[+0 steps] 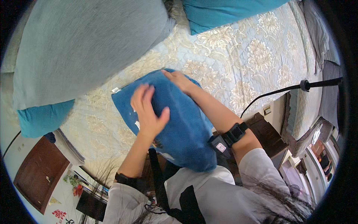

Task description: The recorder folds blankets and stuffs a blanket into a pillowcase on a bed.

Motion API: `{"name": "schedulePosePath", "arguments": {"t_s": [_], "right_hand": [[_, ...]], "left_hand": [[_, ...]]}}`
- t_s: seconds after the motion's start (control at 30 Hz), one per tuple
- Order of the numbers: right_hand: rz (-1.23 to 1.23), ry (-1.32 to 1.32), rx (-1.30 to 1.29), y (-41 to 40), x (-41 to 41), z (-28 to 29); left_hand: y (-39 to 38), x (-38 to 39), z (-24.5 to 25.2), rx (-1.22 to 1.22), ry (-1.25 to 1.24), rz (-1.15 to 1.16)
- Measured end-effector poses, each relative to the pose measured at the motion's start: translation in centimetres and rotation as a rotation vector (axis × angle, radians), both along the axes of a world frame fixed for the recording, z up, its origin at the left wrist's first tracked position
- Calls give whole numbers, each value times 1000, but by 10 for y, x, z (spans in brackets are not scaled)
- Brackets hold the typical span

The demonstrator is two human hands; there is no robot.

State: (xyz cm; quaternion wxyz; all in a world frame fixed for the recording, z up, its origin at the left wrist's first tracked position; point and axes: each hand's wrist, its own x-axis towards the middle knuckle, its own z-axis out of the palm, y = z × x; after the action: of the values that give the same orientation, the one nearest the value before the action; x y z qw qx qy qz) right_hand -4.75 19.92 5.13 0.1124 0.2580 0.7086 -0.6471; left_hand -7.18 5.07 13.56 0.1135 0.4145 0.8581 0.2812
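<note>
A plump blue cushion (179,120) with a soft fabric cover leans between my lap and the patterned sofa or bed cover. A small white tag sticks out at its far left corner, and part of a printed picture shows on its left side. My right hand (179,81) grips its far edge, some fingers hidden behind the fabric. Over the cushion's left part is my left hand (148,112), slightly blurred, fingers spread and holding nothing; whether it touches the cloth is unclear.
A quilted floral cover (218,64) spreads ahead. On it rest a large grey cushion (89,47), a teal cushion (223,14) at the back and another teal cushion (44,117) at left. A black cable (274,92) crosses at right, above a dark wooden cabinet (263,134).
</note>
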Motion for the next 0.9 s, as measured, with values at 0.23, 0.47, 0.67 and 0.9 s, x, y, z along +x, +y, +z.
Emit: {"name": "schedulePosePath", "arguments": {"t_s": [0.23,0.47,0.67,0.9], "right_hand": [[-119,-203,-244,-19,-6,-15],[-134,131,-3,-29,56,60],[11,362,388,4,85,86],[-49,-273,-320,25,71,101]], "left_hand": [[7,19,-7,6,-41,64],[4,-11,1,90,-305,115],[5,-18,-19,-104,-415,52],[1,-13,-15,-71,-392,88]]}}
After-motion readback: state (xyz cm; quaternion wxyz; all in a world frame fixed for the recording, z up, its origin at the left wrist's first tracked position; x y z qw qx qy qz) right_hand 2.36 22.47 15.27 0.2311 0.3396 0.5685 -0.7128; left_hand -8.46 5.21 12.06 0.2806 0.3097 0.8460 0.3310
